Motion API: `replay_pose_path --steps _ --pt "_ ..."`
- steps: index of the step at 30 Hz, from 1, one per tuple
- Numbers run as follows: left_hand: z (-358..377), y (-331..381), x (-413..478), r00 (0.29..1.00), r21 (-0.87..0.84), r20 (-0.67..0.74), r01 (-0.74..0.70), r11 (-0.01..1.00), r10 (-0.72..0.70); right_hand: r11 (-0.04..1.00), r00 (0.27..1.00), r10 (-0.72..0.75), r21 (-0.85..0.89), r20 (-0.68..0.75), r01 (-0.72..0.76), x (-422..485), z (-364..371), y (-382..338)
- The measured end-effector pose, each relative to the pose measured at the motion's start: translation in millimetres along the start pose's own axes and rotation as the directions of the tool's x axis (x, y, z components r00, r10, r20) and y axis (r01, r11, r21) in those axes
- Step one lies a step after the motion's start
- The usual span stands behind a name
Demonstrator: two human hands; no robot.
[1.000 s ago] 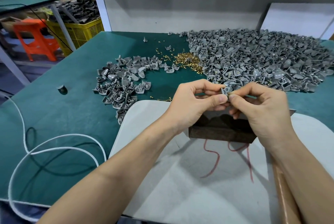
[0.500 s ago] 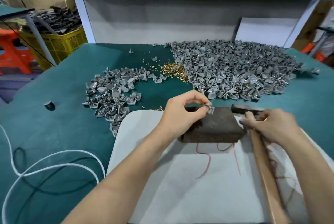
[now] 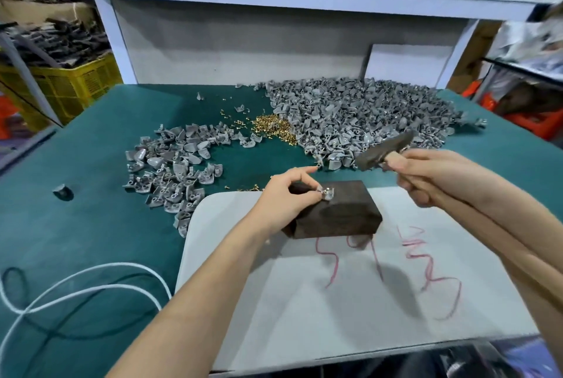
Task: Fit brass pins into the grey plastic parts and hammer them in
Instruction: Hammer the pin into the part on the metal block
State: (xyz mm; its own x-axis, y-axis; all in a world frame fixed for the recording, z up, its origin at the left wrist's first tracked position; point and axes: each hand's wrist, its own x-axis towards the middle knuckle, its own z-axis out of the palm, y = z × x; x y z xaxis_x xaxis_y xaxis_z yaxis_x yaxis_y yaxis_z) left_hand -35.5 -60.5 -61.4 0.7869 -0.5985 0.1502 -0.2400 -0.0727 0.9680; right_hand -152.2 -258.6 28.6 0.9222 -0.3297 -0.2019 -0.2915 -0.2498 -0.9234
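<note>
Now my left hand (image 3: 283,197) pinches one small grey part (image 3: 327,193) and holds it down on top of the dark block (image 3: 344,213). My right hand (image 3: 435,178) grips the hammer (image 3: 387,150) by its wooden handle, up in the air to the right of the block, not touching the part. Behind the block, on the green table (image 3: 91,225), lie a little heap of brass pins (image 3: 274,130) and a big pile of grey parts (image 3: 365,121).
</note>
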Motion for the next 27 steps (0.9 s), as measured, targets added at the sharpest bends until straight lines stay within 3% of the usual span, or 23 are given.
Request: replay_pose_path --steps 3,8,14,22,27 --pt "0.5 -1.2 0.5 1.000 -0.009 -0.010 -0.007 1.000 0.007 0.964 0.993 -0.113 -0.239 0.034 0.118 -8.9 27.1 -19.2" --pt "1.3 -2.5 1.6 1.000 -0.006 -0.010 0.006 1.000 -0.006 0.939 0.993 -0.121 -0.327 -0.017 0.109 -3.8 52.3 -19.8" --pt "1.7 -1.1 1.4 1.000 0.003 -0.003 0.003 1.000 -0.003 0.837 0.986 -0.166 -0.532 -0.019 0.130 -4.3 63.4 -14.2" --pt "1.3 1.0 -0.3 1.000 0.022 0.000 0.000 1.000 0.000 0.553 0.978 -0.205 -0.828 -0.024 0.096 -2.9 71.7 -29.9" --pt "1.6 2.2 0.5 1.000 0.011 0.001 0.010 1.000 -0.010 0.501 0.980 -0.197 -0.861 -0.008 0.094 -3.3 75.7 -32.8"
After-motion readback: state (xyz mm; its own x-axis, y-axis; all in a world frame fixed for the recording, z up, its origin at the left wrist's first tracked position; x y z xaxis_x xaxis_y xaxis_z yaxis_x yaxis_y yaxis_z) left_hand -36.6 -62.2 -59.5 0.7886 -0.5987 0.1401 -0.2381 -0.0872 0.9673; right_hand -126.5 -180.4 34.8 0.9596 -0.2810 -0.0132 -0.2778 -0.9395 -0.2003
